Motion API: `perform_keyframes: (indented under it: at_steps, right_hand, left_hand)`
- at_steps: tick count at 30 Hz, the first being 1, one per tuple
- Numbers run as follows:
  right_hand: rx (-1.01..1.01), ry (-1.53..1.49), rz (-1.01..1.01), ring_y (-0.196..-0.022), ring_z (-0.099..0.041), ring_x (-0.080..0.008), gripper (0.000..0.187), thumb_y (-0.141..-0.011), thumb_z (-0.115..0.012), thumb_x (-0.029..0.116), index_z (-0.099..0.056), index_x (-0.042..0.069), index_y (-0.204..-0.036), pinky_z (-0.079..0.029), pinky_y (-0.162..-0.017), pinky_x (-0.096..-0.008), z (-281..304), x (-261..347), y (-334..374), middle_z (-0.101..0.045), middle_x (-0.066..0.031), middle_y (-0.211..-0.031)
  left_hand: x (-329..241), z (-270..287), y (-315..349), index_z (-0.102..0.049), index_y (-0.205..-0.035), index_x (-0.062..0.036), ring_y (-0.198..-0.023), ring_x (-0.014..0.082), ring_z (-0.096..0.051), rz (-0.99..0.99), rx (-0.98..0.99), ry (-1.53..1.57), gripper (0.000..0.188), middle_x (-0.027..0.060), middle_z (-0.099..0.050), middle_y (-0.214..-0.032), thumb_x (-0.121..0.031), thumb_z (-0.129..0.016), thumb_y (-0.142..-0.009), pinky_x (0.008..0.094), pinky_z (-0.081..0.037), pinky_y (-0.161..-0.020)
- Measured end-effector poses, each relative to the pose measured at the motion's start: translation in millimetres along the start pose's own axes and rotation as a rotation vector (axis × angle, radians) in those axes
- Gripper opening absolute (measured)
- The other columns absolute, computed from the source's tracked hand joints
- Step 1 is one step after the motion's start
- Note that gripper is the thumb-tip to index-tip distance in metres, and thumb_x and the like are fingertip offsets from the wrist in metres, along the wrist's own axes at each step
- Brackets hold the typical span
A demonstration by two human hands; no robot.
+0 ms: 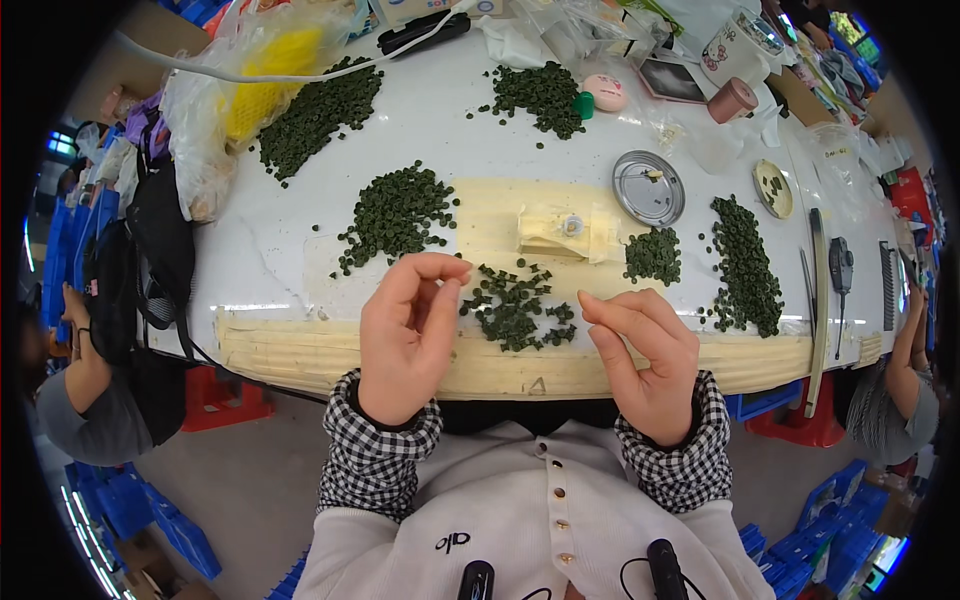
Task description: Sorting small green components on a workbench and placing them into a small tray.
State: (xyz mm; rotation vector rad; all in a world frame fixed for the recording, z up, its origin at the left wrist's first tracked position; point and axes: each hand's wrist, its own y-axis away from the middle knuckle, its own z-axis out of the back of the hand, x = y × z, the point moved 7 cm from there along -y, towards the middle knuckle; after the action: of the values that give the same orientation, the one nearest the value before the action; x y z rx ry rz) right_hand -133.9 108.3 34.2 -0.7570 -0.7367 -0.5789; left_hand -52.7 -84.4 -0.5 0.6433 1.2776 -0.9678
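My left hand (408,338) is raised at the left edge of a small loose pile of dark green pieces (512,310). Its thumb and index finger come together in a pinch, and anything between them is too small to make out. On the pile's right side my right hand (648,360) is curled, thumb and fingertips drawn close. Whether it holds a piece cannot be seen. Just beyond the pile stands a small block wrapped in cream tape (545,232), with a round clear part on top.
More green pieces lie in heaps at left (398,215), back left (322,115), back (542,98) and right (745,265). A round metal tin (648,188) sits behind a smaller heap (653,256). Tweezers (808,285), a metal strip (817,300) and a screwdriver-like tool (842,270) lie right.
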Motion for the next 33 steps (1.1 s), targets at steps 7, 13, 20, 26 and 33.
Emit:
perform_keyframes:
  at_steps: [7, 13, 20, 26, 33]
  right_hand:
    - [0.035, 0.002, -0.020, -0.070, -0.057, -0.0223, 0.023, -0.077, -0.067, -0.003, -0.068, -0.001, -0.099, -0.045, -0.063, -0.0291, -1, -3, 2, -0.062, -0.0106, -0.080]
    - [0.058, -0.004, -0.008, -0.069, -0.058, -0.0223, 0.021, -0.077, -0.067, -0.003, -0.068, -0.001, -0.098, -0.046, -0.062, -0.0289, -5, 1, 1, -0.062, -0.0105, -0.080]
    - [0.082, -0.005, -0.011, -0.070, -0.058, -0.0224, 0.019, -0.077, -0.067, -0.003, -0.068, -0.002, -0.096, -0.047, -0.062, -0.0290, -8, 0, 2, -0.062, -0.0106, -0.079]
    - [0.076, -0.003, -0.018, -0.069, -0.058, -0.0226, 0.019, -0.077, -0.067, -0.003, -0.068, -0.002, -0.096, -0.046, -0.062, -0.0291, -6, -2, 4, -0.062, -0.0109, -0.079]
    - [0.084, -0.014, -0.029, -0.069, -0.058, -0.0228, 0.018, -0.077, -0.066, -0.003, -0.068, -0.003, -0.095, -0.046, -0.061, -0.0291, -6, -3, 7, -0.062, -0.0111, -0.078]
  left_hand:
    - [-9, 50, -6, -0.046, -0.104, 0.0024, -0.082, 0.0228, -0.049, -0.171, -0.193, -0.815, 0.057, 0.0114, -0.047, -0.093, -0.030, -0.080, -0.072, 0.0301, -0.043, -0.072]
    - [-2, 42, -15, -0.045, -0.106, -0.0004, -0.084, 0.0283, -0.047, -0.259, -0.056, -0.993, 0.076, 0.0136, -0.045, -0.091, -0.048, -0.082, -0.060, 0.0381, -0.042, -0.076]
    - [4, 34, -40, -0.048, -0.100, -0.0019, -0.076, 0.0294, -0.055, -0.294, 0.055, -1.215, 0.049, 0.0129, -0.051, -0.084, -0.041, -0.069, -0.080, 0.0370, -0.046, -0.066]
    - [7, 29, -41, -0.048, -0.088, -0.0058, -0.052, 0.0216, -0.055, -0.400, 0.061, -1.378, 0.029, 0.0082, -0.052, -0.070, -0.032, -0.062, -0.088, 0.0307, -0.044, -0.045]
    - [7, 25, -37, -0.047, -0.081, -0.0080, -0.043, 0.0182, -0.051, -0.519, 0.065, -1.463, 0.027, 0.0042, -0.047, -0.059, -0.029, -0.061, -0.089, 0.0291, -0.041, -0.040]
